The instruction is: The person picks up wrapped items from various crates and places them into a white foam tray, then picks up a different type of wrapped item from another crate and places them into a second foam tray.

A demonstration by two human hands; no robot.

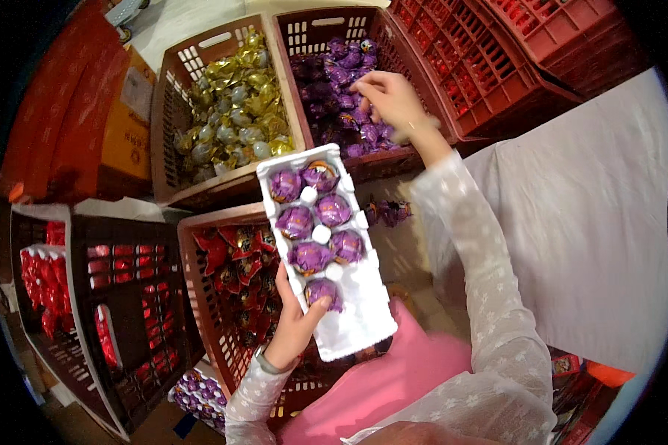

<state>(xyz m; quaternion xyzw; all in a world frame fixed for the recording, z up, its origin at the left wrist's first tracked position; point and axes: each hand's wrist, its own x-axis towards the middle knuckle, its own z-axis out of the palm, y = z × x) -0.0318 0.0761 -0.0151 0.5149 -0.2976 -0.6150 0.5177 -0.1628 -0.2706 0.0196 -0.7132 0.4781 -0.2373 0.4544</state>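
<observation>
My left hand (pixel 299 324) grips a white foam egg tray (pixel 352 326) by its lower left side, its thumb resting on the lowest purple-wrapped ball (pixel 321 294). Several shiny purple balls sit in the tray's cups, in two columns. One cup at the near end, beside the lowest ball, is bare. Ahead and to the right, my right hand (pixel 390 99) hovers over a brown crate (pixel 315 24) of loose purple-wrapped balls (pixel 341 74). Its fingers bend, thumb apart from them, with nothing visible between.
A crate of gold-wrapped balls (pixel 237 111) stands at the far left. Below it is a crate of red-wrapped pieces (pixel 245 256). Red crates (pixel 467 67) are stacked at the far right, beside a white-covered surface (pixel 571 215). Another crate (pixel 119 297) stands left, above filled trays (pixel 200 397).
</observation>
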